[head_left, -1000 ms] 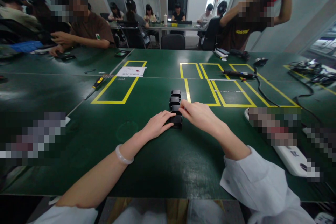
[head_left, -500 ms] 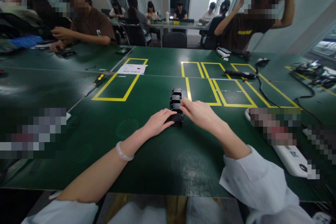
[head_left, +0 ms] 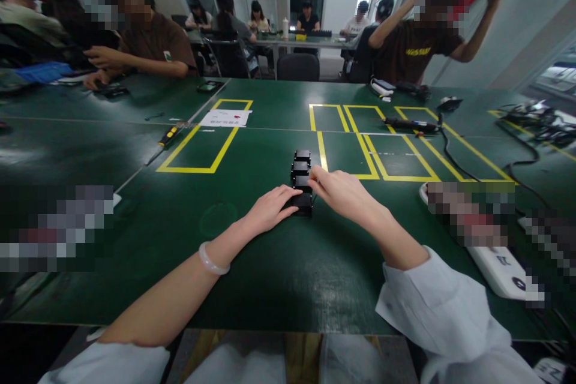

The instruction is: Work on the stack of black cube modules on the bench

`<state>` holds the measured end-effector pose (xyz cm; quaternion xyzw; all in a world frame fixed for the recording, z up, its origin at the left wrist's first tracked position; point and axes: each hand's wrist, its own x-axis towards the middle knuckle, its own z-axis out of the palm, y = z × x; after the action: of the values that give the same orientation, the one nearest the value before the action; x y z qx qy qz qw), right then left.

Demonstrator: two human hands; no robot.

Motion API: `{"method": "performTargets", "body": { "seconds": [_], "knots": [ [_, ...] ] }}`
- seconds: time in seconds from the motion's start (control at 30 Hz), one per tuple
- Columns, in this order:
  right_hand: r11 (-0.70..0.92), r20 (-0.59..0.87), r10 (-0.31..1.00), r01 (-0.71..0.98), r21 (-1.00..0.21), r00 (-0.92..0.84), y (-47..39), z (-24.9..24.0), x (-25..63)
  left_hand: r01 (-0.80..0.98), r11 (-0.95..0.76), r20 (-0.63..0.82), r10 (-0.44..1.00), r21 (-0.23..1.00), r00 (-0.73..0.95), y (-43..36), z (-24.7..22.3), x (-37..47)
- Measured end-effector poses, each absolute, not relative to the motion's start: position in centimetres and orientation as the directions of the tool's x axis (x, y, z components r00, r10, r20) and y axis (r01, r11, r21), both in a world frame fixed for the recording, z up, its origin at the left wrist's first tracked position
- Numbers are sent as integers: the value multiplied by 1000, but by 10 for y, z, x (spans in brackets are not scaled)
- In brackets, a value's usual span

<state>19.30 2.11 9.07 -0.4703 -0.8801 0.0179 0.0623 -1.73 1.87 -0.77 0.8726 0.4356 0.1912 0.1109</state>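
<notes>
Several small black box-shaped blocks, like servo motors, stand in a row running away from me; the nearest is a black block (head_left: 303, 204). My left hand (head_left: 274, 207) is closed on this nearest block from the left, thumb on its near side and fingertips over its far edge. My right hand (head_left: 335, 189) is pinched at the right side of the row, by the third black block (head_left: 302, 182). A thin dark line shows below its fingertips; what they hold is hidden. Farther off are another black block (head_left: 300, 168) and the farthest one (head_left: 302, 156).
Yellow tape rectangles (head_left: 186, 170) mark the green table (head_left: 270, 294). A yellow-black screwdriver (head_left: 168, 137) and white paper (head_left: 227, 118) lie left. A black tool with a cord (head_left: 411, 125), a white device (head_left: 499, 264) and tangled cables (head_left: 540, 126) are on the right. People sit beyond.
The view has shifted very slightly. My hands and the black blocks keep their positions. The person at the far right has lowered their raised arms a little.
</notes>
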Motion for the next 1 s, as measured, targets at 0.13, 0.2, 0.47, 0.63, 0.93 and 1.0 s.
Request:
{"method": "performTargets", "body": {
  "seconds": [0.13, 0.2, 0.47, 0.63, 0.93, 1.0],
  "knots": [
    [577, 120, 816, 810, -108, -565, 22, 89, 194, 711, -600, 237, 799, 366, 552, 19, -8, -17],
    [579, 128, 815, 807, -118, -566, 21, 90, 195, 711, -602, 238, 798, 364, 554, 19, -9, -17],
    [553, 111, 833, 826, -113, -542, 23, 89, 195, 713, -601, 237, 799, 362, 553, 19, -8, -17],
    [569, 126, 822, 809, -145, -555, 24, 88, 196, 715, -602, 234, 798, 355, 556, 19, -8, -17],
    [537, 113, 843, 837, -108, -526, 25, 88, 195, 716, -597, 232, 801, 362, 551, 18, -8, -17],
    [536, 110, 844, 837, -110, -525, 25, 88, 195, 714, -597, 231, 801, 364, 552, 18, -8, -17]
  ]
}}
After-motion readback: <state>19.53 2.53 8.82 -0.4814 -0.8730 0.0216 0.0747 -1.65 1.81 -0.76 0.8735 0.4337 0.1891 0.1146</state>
